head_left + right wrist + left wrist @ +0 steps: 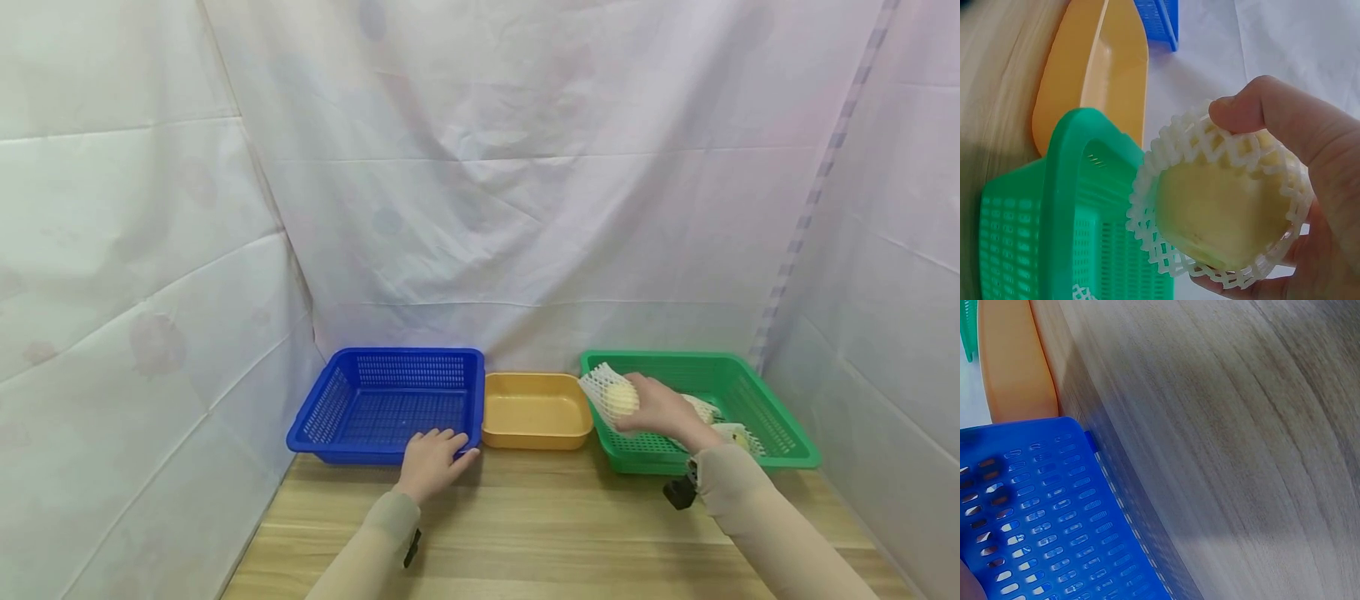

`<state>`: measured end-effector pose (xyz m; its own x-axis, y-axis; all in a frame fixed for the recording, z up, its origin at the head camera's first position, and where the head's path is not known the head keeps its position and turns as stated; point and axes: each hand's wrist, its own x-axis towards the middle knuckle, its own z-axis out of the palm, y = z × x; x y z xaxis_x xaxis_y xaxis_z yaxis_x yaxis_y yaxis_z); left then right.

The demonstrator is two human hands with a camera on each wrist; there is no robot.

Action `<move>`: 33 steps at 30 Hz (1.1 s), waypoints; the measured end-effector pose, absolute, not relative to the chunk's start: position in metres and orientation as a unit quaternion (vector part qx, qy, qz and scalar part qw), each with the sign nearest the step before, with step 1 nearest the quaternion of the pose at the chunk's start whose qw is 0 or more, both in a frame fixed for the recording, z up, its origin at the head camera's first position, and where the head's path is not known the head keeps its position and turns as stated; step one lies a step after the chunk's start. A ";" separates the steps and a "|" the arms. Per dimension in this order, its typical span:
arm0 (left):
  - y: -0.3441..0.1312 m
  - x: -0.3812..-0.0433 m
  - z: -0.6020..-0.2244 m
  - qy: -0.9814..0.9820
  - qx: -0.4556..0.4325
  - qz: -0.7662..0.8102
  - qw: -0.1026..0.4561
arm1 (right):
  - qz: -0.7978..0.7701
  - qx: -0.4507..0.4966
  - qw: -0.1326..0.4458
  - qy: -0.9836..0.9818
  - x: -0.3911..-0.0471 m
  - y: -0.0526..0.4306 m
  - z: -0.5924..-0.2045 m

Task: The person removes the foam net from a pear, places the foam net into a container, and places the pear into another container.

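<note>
My right hand [660,410] grips a round, pale yellow fruit [1222,209] in a white foam net [1175,147], over the left side of the green basket [780,417]. In the right wrist view the thumb presses the net from above and fingers curl beneath. Its exact kind I cannot tell. More netted fruits [738,437] lie in the green basket, partly hidden by my right hand and wrist. My left hand [433,462] rests over the front rim of the blue basket [408,400], near its right corner, fingers fairly straight. The left wrist view shows mostly the basket's perforated side.
Between the two baskets stands a shallow yellow-orange tray [536,412]. All three stand in a row at the back of a wooden table [540,517]. White cloth [525,208] hangs behind them and along both sides.
</note>
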<state>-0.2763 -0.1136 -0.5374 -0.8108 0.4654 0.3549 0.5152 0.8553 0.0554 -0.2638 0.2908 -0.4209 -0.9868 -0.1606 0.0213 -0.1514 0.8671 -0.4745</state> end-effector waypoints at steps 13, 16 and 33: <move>-0.114 -0.278 -0.540 -0.948 -0.260 -0.074 0.167 | -0.227 -0.092 0.000 0.969 -0.262 0.278 -0.416; -0.114 -0.279 -0.541 -0.949 -0.259 -0.072 0.164 | -0.232 -0.099 0.000 0.968 -0.260 0.274 -0.414; -0.114 -0.278 -0.542 -0.948 -0.258 -0.073 0.173 | -0.230 -0.121 -0.001 0.966 -0.254 0.256 -0.414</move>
